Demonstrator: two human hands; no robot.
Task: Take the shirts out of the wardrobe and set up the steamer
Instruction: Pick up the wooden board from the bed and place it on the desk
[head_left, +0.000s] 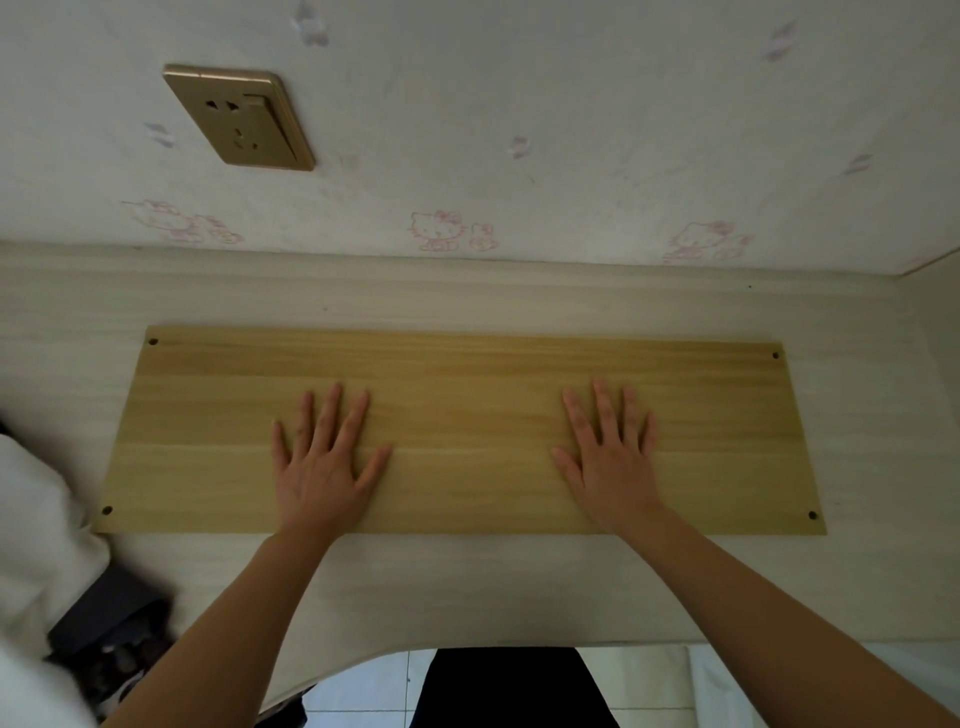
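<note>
Head camera shows both hands flat, fingers straight and spread, gripping nothing: the left hand (324, 457) and right hand (608, 457) press palm-down on a wooden board (457, 410) lying on a pale desk (467, 587), probably a resting pose before starting. Beyond the left fingertips, a gold wall socket (239, 117). No shirts, wardrobe, steamer or containers are visible.

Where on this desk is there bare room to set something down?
The yellow wooden board is bare between the left hand and right hand, and toward both ends. The pale wood-grain desk is bare behind the board and in front between the forearms. The left edge is crowded by white fabric.
</note>
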